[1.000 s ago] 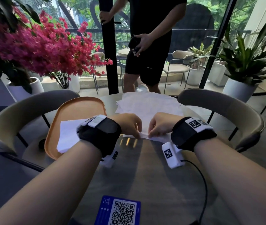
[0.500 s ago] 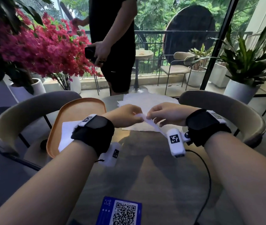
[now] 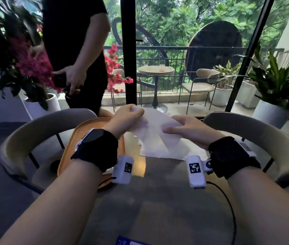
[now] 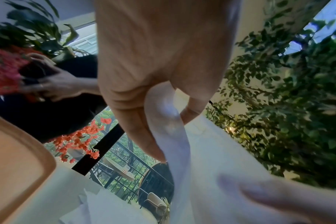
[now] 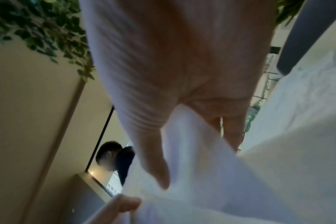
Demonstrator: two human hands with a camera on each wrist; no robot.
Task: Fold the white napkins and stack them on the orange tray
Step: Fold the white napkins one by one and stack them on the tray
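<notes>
Both hands hold one white napkin (image 3: 155, 133) up above the round table. My left hand (image 3: 131, 115) pinches its far left corner; in the left wrist view the napkin (image 4: 217, 163) runs between thumb and fingers. My right hand (image 3: 184, 129) grips its right edge, thumb on top; the right wrist view shows the napkin (image 5: 201, 174) under the thumb. The orange tray (image 3: 73, 147) lies at the left, mostly hidden by my left wrist. Several loose napkins (image 3: 166, 154) lie on the table below the lifted one.
A person in black (image 3: 76, 50) stands just beyond the tray, holding a dark object. Two curved chairs (image 3: 256, 131) ring the far side of the table (image 3: 158, 200). A blue QR card (image 3: 131, 242) lies at the near edge. A black cable (image 3: 228, 206) trails from my right wrist.
Both hands have lifted the napkin off the pile and moved apart, spreading it in the air. The person in black has walked left, behind the tray.
</notes>
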